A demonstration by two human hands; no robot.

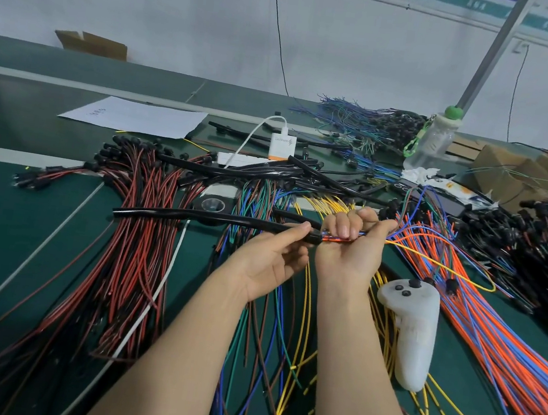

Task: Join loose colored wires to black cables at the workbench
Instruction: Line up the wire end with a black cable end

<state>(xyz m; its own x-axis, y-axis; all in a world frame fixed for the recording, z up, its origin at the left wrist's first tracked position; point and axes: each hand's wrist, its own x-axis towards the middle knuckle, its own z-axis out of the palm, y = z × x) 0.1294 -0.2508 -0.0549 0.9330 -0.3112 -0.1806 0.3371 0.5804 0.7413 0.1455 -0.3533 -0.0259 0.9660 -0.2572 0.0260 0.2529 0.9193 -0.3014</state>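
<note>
Above the green workbench (6,209), the person's left hand (273,259) pinches one black cable (195,215) near its end while the right hand (351,244) clenches a few colored wires (434,240) against that end, which looks best fed straight and steadied; one white controller (412,331) lies beside countless loose wires.

Left of your hands: the red-and-black wire bundle (128,258) fans across the table (4,226); beyond it the green top lies bare.
Under your hands: mixed coloured wires (273,310) cover the surface.
Right side: the white controller (412,331) lies just beside your right forearm, and the orange-and-blue wire bundle (493,320) fills the table past it.
Ahead: black cables (270,172), the white power strip (237,159) and the charger (282,146) block the way forward.
Far right: the plastic bottle (432,140) stands upright.
Far left: the paper sheet (135,116) lies flat, open table around it.
</note>
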